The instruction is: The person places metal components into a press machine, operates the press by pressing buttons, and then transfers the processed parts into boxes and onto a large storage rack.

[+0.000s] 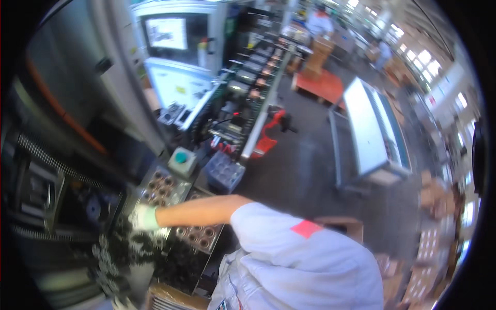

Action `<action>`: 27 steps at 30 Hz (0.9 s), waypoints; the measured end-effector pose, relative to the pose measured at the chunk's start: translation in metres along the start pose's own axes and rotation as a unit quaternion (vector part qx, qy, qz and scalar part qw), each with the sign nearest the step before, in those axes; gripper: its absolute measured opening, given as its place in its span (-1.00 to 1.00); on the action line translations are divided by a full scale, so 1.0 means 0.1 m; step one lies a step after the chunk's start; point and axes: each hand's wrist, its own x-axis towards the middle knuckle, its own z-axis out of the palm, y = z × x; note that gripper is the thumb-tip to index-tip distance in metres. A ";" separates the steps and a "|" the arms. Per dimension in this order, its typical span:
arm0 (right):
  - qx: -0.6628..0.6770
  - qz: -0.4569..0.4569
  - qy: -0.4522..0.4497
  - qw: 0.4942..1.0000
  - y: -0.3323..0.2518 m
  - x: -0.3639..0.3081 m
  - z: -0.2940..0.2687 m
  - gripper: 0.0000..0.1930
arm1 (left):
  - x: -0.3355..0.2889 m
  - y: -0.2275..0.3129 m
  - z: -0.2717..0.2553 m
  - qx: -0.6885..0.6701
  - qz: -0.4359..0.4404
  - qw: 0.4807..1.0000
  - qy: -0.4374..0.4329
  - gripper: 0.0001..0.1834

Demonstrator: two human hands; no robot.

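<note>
1. Left of centre: the gloved right hand (pixel 142 217), blurred, near a tray (pixel 180 191) of round coppery pieces (pixel 159 188).
2. Lower left edge: the left hand (pixel 122 304), partly cut off.
3. Upper centre: a conveyor (pixel 266 106) carrying parts.

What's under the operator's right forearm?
Round copper-toned parts show along both sides of the right forearm. Whatever sits directly beneath it is covered, so I can't tell if the parts continue across.

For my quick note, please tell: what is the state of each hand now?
Left hand: partly cut off at the lower edge; cannot be told.
Right hand: gloved, fingers blurred; cannot be told.
</note>
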 end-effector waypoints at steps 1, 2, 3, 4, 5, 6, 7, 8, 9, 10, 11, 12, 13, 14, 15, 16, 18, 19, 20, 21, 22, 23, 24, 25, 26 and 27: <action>-0.010 0.024 0.013 1.000 -0.01 -0.04 -0.07 -0.89 | 0.04 0.09 -0.12 0.027 0.008 1.000 0.010 -0.45; -0.015 0.043 0.024 0.999 -0.02 -0.07 -0.10 -0.91 | 0.07 0.20 -0.24 0.056 0.009 0.998 0.018 -0.47; 0.048 0.076 0.005 0.996 0.00 -0.11 -0.18 -0.93 | 0.08 0.35 -0.40 0.061 0.022 0.998 0.025 -0.52; 0.113 0.104 -0.010 0.988 0.01 -0.14 -0.22 -0.90 | 0.13 0.45 -0.49 0.069 0.030 0.997 0.032 -0.58; 0.202 0.137 0.049 0.969 -0.01 -0.22 -0.24 -0.77 | 0.25 0.46 -0.42 0.070 0.038 0.996 0.034 -0.58; 0.263 0.154 0.048 0.951 -0.04 -0.19 -0.28 -0.66 | 0.35 0.37 -0.27 0.028 0.060 0.997 0.029 -0.55; 0.313 0.174 0.046 0.933 -0.10 -0.19 -0.29 -0.66 | 0.39 0.24 -0.06 -0.009 0.073 0.997 0.020 -0.51; 0.366 0.186 0.039 0.911 -0.14 -0.15 -0.38 -0.67 | 0.38 0.02 0.14 -0.041 0.077 0.996 0.011 -0.47; 0.467 0.194 0.023 0.863 -0.13 -0.15 -0.55 -0.67 | 0.23 -0.23 0.27 -0.069 0.073 0.995 0.004 -0.42; 0.513 0.208 0.017 0.832 -0.06 -0.18 -0.48 -0.70 | -0.04 -0.45 0.32 -0.093 0.065 0.994 -0.001 -0.37; 0.546 0.196 -0.045 0.813 -0.03 -0.14 -0.69 -0.69 | -0.33 -0.31 0.37 0.049 -0.051 0.997 0.024 -0.33; 0.690 0.239 -0.061 0.680 0.18 -0.36 -0.62 -0.70 | -0.07 -0.05 0.29 -0.005 -0.060 0.998 -0.026 -0.31; 0.465 0.182 0.025 0.866 0.20 -0.30 -0.73 -0.69 | -0.15 -0.12 0.26 -0.042 -0.065 0.997 0.011 -0.32; 0.552 0.242 -0.046 0.796 0.27 -0.21 -1.14 -0.69 | 0.08 0.25 -0.28 -0.171 -0.102 0.980 -0.026 -0.47; 0.564 0.236 -0.013 0.791 0.31 -0.07 -1.31 -0.67 | 0.08 0.33 -0.55 -0.218 -0.104 0.970 0.012 -0.54; 0.615 0.259 0.024 0.745 0.31 0.10 -1.44 -0.68 | 0.05 0.33 -0.72 -0.266 -0.096 0.958 0.051 -0.61; 0.652 0.220 0.103 0.718 0.43 0.57 -1.26 -0.69 | 0.02 0.36 -1.04 -0.339 -0.154 0.926 0.057 -0.66; 0.600 0.207 0.075 0.769 0.43 0.88 -1.33 -0.68 | -0.05 0.34 -1.12 -0.337 -0.152 0.925 0.085 -0.67; 0.600 0.227 0.057 0.765 0.39 1.11 -1.43 -0.69 | -0.10 0.39 -1.24 -0.369 -0.195 0.906 0.074 -0.66; 0.600 0.227 0.077 0.763 0.33 1.26 -1.31 -0.68 | -0.16 0.41 -1.27 -0.366 -0.179 0.909 0.086 -0.66; 0.595 0.228 0.098 0.764 0.35 1.44 -1.21 -0.68 | -0.16 0.44 -1.30 -0.367 -0.161 0.911 0.100 -0.65; 0.587 0.222 0.120 0.769 0.37 1.60 -1.13 -0.66 | -0.13 0.51 -1.36 -0.388 -0.174 0.901 0.085 -0.64; 0.578 0.215 0.142 0.774 0.39 1.74 -1.07 -0.65 | -0.12 0.54 -1.36 -0.385 -0.161 0.904 0.091 -0.64; 0.504 0.208 0.160 0.823 0.45 1.84 -1.01 -0.63 | -0.08 0.61 -1.36 -0.405 -0.167 0.894 0.090 -0.64; 0.507 0.238 0.141 0.816 0.53 1.91 -0.92 -0.63 | -0.03 0.68 -1.36 -0.425 -0.171 0.884 0.087 -0.63; 0.470 0.250 0.135 0.836 0.64 1.98 -0.81 -0.62 | 0.04 0.74 -1.34 -0.463 -0.177 0.865 0.080 -0.63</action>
